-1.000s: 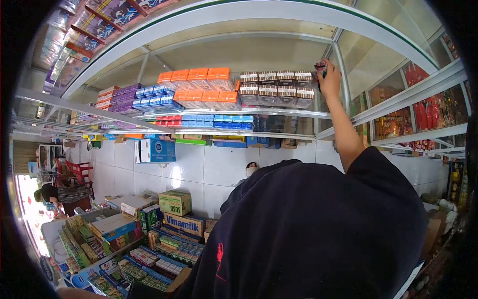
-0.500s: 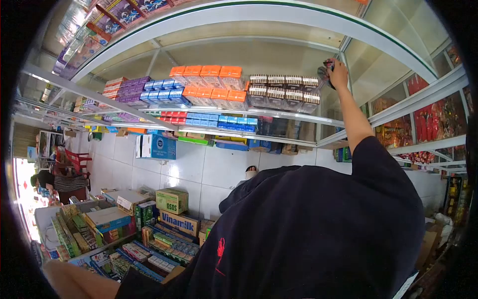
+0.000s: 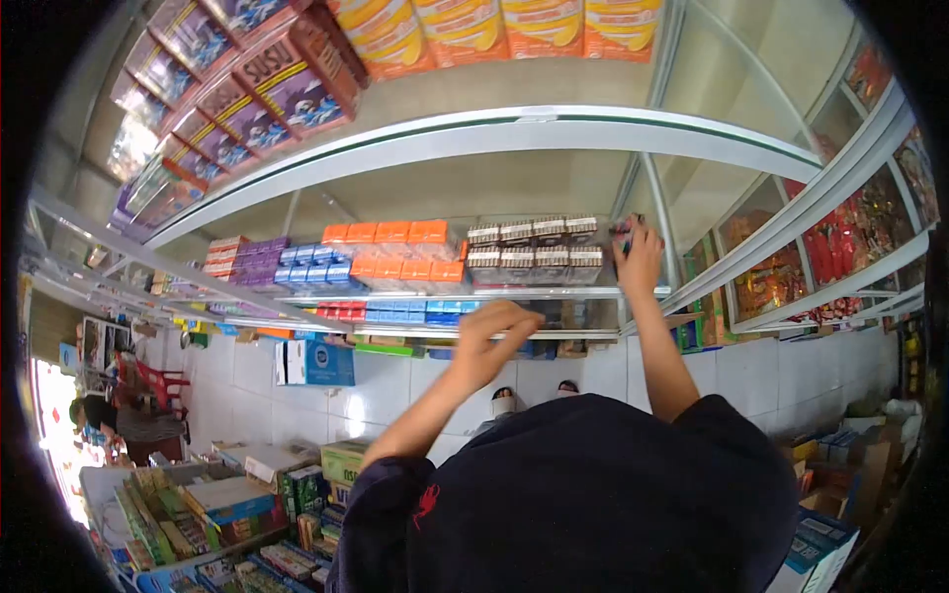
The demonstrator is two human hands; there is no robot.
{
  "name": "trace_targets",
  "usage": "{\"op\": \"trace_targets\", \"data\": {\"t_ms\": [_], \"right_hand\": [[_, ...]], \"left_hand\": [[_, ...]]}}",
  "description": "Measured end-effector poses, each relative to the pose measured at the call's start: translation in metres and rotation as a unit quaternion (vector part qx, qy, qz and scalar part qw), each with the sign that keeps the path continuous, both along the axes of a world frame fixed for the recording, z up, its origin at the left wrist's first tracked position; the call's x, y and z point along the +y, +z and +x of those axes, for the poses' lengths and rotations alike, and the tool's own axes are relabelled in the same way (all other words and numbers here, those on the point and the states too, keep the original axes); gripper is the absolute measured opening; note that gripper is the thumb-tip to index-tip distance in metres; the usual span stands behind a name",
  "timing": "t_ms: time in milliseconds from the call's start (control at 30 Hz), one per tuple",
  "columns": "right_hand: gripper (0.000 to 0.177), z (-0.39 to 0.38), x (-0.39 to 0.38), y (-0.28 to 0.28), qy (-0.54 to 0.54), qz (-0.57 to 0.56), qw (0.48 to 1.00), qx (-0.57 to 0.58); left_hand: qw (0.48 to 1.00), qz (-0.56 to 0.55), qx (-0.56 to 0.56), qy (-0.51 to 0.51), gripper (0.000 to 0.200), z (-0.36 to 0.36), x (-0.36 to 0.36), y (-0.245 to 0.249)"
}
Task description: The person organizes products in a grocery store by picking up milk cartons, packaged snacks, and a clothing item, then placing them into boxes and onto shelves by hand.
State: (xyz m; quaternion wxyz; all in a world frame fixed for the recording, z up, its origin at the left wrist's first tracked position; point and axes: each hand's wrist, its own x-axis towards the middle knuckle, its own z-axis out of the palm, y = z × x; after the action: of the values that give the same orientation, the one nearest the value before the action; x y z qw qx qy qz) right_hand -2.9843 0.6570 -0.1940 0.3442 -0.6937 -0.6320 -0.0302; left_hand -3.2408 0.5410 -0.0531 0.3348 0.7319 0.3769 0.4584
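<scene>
My right hand reaches to the right end of a glass shelf, its fingers wrapped round a small dark item with some pink. What kind of item it is I cannot make out. Just left of it stand dark brown-and-white boxes, stacked in two rows. My left hand is raised before the shelf's front edge, below those boxes and apart from them. Motion smears its fingers. Orange boxes and blue boxes line the same shelf further left.
Orange-yellow packs and red-brown SUSU cartons stand on the shelf above. A white metal rail runs along its edge. Hanging snack packets fill the right side. A blue carton sits on the tiled floor; stacked cartons stand behind.
My left hand has come up from the lower left to the shelf front. My right hand stays at the shelf's right end with the dark item. The view has shifted, showing more of the upper shelf.
</scene>
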Motion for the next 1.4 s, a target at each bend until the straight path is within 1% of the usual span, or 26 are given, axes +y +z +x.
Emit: {"op": "trace_targets", "data": {"t_ms": [33,67,133,167,200,300,467,567,633,667,700,733,800,833,867,933,967,1067,1133,1167,1200,1233,1267,1333,1367,1400], "right_hand": [[0.053,0.001,-0.010,-0.003,0.006,0.006,1.000,0.003],[0.054,0.003,-0.018,-0.006,0.013,0.011,1.000,0.008],[0.053,0.002,-0.029,-0.006,0.006,0.001,1.000,0.017],[0.052,0.002,-0.032,-0.005,0.006,-0.007,0.999,0.033],[0.052,0.002,-0.030,-0.004,0.001,-0.007,1.000,0.028],[0.048,0.005,-0.001,-0.006,0.004,-0.017,1.000,-0.007],[0.050,0.009,0.060,0.000,-0.023,-0.023,0.998,-0.048],[0.047,0.012,0.059,-0.003,-0.018,-0.013,0.999,-0.043],[0.041,0.015,0.042,-0.006,0.001,0.016,0.999,-0.043],[0.041,0.015,0.026,-0.009,0.002,0.018,0.999,-0.045],[0.039,0.014,0.010,-0.009,0.009,0.032,0.999,-0.030],[0.038,0.011,0.001,-0.008,0.018,0.043,0.999,-0.014],[0.040,0.008,0.004,-0.002,0.002,0.017,0.999,-0.028],[0.041,0.006,0.002,-0.003,-0.021,-0.013,0.999,-0.043],[0.041,0.004,0.006,-0.003,-0.024,-0.014,0.999,-0.041],[0.044,0.005,0.027,0.001,-0.020,-0.027,0.998,-0.060],[0.046,0.004,0.034,0.002,-0.027,-0.034,0.996,-0.072],[0.047,0.009,0.041,0.002,-0.003,-0.052,0.997,-0.063],[0.049,0.016,0.040,-0.001,0.013,-0.018,0.998,-0.057],[0.052,0.016,0.035,-0.001,0.022,0.012,0.998,-0.049],[0.052,0.014,0.026,-0.005,0.019,0.007,0.999,-0.045],[0.053,0.014,0.016,-0.007,-0.004,0.014,0.999,-0.039],[0.054,0.014,0.008,-0.007,-0.026,0.026,0.999,-0.036],[0.055,0.009,-0.011,-0.010,-0.041,0.019,0.999,-0.020],[0.052,0.006,-0.022,-0.010,-0.045,0.004,0.999,-0.008],[0.049,0.003,-0.028,-0.009,-0.051,-0.011,0.999,0.005]], "left_hand": [[0.996,-0.010,0.085,0.017,0.015,0.010,0.009,-0.049],[0.997,-0.012,0.079,0.010,0.015,0.011,0.013,-0.077],[0.967,0.143,0.209,-0.003,0.029,0.013,0.020,-0.116],[0.962,0.122,0.243,-0.024,0.042,0.008,0.021,-0.130],[0.963,0.124,0.238,-0.028,0.042,0.007,0.024,-0.136],[0.938,0.122,0.324,0.020,0.055,0.006,0.035,-0.148],[0.945,0.118,0.304,0.026,0.051,0.006,0.048,-0.164],[0.961,0.122,0.241,0.053,0.040,0.012,0.048,-0.165],[0.978,-0.026,0.199,0.058,0.028,0.028,0.042,-0.152],[0.975,-0.185,0.116,-0.044,0.023,0.045,0.038,-0.130],[0.931,-0.336,0.029,-0.142,0.019,0.068,0.032,-0.096],[0.908,-0.289,-0.033,-0.303,0.023,0.092,0.023,-0.060],[0.807,-0.139,-0.133,-0.558,0.032,0.138,-0.011,0.030],[0.762,-0.006,-0.207,-0.613,0.037,0.151,-0.030,0.070],[0.726,0.108,-0.287,-0.616,0.035,0.165,-0.052,0.091],[0.712,0.132,-0.259,-0.639,0.024,0.174,-0.085,0.108],[0.713,0.138,-0.260,-0.636,0.024,0.172,-0.094,0.111],[0.674,0.164,-0.242,-0.679,0.019,0.156,-0.106,0.121],[0.500,0.030,-0.294,-0.814,0.030,0.141,-0.105,0.129],[0.501,0.027,-0.293,-0.814,0.030,0.136,-0.103,0.128],[0.522,0.015,-0.261,-0.812,0.033,0.132,-0.100,0.125],[0.542,0.003,-0.231,-0.808,0.036,0.128,-0.096,0.122],[0.540,0.003,-0.232,-0.809,0.036,0.125,-0.087,0.115],[0.681,0.125,-0.095,-0.715,0.020,0.118,-0.053,0.087],[0.774,0.117,-0.076,-0.618,0.022,0.111,-0.036,0.064],[0.821,-0.072,0.035,-0.565,0.020,0.098,-0.015,0.034]]}}
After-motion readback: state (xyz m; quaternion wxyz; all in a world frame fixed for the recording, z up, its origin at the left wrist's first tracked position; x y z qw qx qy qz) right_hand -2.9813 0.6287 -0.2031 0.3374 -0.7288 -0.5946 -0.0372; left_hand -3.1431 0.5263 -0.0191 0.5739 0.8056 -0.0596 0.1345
